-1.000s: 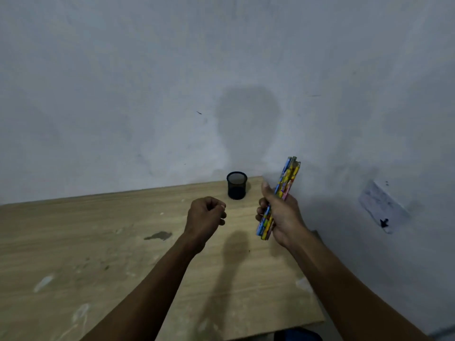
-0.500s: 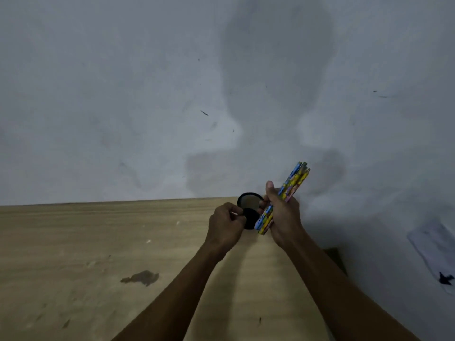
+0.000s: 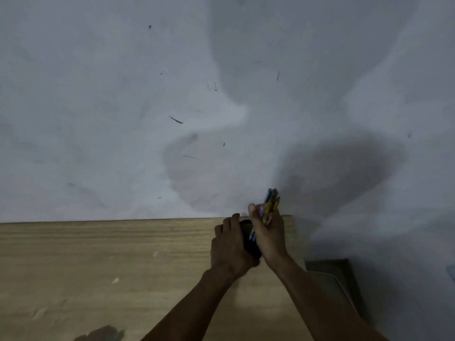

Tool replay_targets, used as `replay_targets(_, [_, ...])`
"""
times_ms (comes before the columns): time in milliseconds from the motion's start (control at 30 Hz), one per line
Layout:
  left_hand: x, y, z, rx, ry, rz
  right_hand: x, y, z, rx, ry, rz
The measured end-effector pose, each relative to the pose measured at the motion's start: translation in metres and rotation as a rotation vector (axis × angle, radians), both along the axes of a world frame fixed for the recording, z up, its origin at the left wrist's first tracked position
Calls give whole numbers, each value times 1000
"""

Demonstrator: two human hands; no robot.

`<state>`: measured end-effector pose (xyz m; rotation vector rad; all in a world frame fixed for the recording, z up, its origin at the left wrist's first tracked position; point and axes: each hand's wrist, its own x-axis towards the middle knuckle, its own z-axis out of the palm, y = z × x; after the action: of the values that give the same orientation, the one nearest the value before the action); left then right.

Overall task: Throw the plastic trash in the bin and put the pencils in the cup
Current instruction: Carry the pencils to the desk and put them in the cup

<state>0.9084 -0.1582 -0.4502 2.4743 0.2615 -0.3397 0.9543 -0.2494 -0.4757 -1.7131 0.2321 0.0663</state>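
Both hands have closed in on the cup [image 3: 249,238] since half a second ago: left hand [image 3: 230,249] was a loose fist just beside it, now its fingers wrap the cup's left side. Right hand [image 3: 268,236] has dropped lower and closer, so the pencils [image 3: 268,207] stand over the cup instead of off to its right.

Cup: black, round, mostly hidden between the two hands; only a dark strip of wall and rim shows. It sits on the table [image 3: 110,262] near the far right corner, close to the wall [image 3: 123,94].

Pencils: a tight bundle, printed blue and yellow, thin straight sticks. Right hand is clamped around the middle of the bundle, thumb up on the left side. Long axis near upright, top ends tilted slightly right and toward the wall, bottom ends pointing down at the cup mouth. Motion blur; can't tell if the lower tips are inside the rim yet.

Table: pale wood, visible grain, pale flecks and a dark stain at the near edge. Wall: matte grey-white plaster, scuffed, with soft shadows.
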Motion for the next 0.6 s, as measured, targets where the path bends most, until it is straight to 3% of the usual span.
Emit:
replay_targets(100, [6,-3,-10,6,6,-24,1,0,-22,-93,18,20])
replay_targets(400, [13,-2,-30,-162,-70,59,-2,-8,-44,65,180,54])
replay_targets(600, [23,-1,-33,-148,-52,66,7,-10,-34,165,146,153])
